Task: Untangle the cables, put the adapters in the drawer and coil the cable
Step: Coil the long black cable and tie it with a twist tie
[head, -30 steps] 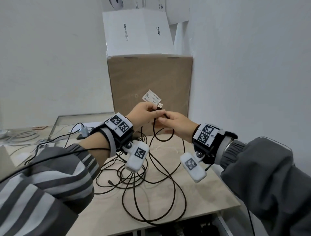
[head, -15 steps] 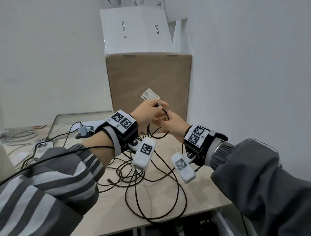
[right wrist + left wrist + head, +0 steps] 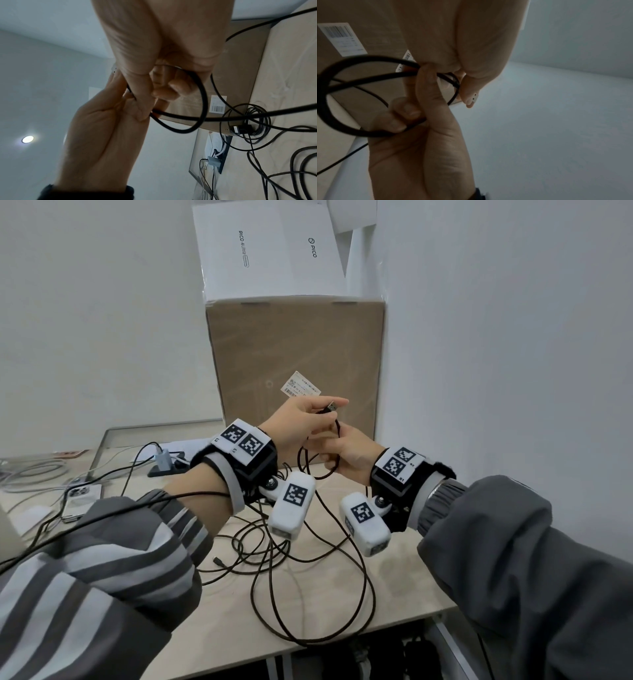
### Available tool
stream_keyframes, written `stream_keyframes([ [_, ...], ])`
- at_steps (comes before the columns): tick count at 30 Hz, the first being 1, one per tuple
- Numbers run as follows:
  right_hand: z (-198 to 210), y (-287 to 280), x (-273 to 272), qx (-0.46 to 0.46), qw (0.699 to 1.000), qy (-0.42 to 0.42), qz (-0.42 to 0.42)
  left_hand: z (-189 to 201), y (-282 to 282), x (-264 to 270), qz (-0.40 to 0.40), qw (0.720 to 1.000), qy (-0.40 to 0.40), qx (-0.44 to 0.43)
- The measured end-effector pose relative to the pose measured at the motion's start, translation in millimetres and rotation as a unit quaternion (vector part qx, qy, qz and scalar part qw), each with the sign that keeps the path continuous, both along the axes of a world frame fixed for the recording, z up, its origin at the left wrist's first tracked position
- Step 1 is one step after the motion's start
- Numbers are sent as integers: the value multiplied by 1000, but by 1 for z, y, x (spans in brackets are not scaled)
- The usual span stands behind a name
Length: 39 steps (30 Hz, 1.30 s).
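Observation:
A long black cable (image 3: 310, 563) lies in tangled loops on the light wooden table (image 3: 394, 587). My left hand (image 3: 310, 417), raised in front of the cardboard box, pinches the cable's end just behind its USB plug (image 3: 331, 406). Right beside it, my right hand (image 3: 344, 451) grips the same cable a little lower, and a small loop (image 3: 308, 470) hangs beneath both hands. In the left wrist view the plug tip (image 3: 475, 96) shows at my fingertips and the loop (image 3: 327, 94) swings left. A grey adapter (image 3: 161, 458) stands plugged into a power strip at the left.
A tall cardboard box (image 3: 294, 354) with a white box (image 3: 270, 251) on top stands at the back against the wall. A phone (image 3: 82, 494) and pale cables (image 3: 30, 470) lie at the far left. A black plug (image 3: 241, 129) sits among the coils.
My right hand has moved left, closer to the left hand, and both have risen slightly. The loop hanging under them has grown tighter.

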State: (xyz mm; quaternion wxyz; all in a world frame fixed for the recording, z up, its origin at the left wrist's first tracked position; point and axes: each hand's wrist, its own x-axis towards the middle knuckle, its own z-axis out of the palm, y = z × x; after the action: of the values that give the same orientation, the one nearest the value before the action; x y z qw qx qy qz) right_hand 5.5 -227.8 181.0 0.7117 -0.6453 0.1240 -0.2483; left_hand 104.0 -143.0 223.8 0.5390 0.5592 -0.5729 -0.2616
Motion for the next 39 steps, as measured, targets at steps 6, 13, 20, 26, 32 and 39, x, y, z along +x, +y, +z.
stream_keyframes([
  [6,-7,6,3,-42,998,-19,-50,-3,-5,1,10,1000,-25,8],
  [13,5,0,5,17,984,-68,-164,-28,-12,-3,2,996,39,81],
  [20,10,-13,-2,58,979,-72,-183,-34,-20,-6,-22,992,76,101],
  [26,0,-23,-31,53,984,-89,-146,-39,-27,-5,32,997,-4,63],
  [32,-25,-32,-59,-50,977,-17,-207,-51,-36,-7,99,987,-115,48],
  [39,-40,-50,-53,-243,948,77,-191,-58,-52,19,158,931,-318,85],
])
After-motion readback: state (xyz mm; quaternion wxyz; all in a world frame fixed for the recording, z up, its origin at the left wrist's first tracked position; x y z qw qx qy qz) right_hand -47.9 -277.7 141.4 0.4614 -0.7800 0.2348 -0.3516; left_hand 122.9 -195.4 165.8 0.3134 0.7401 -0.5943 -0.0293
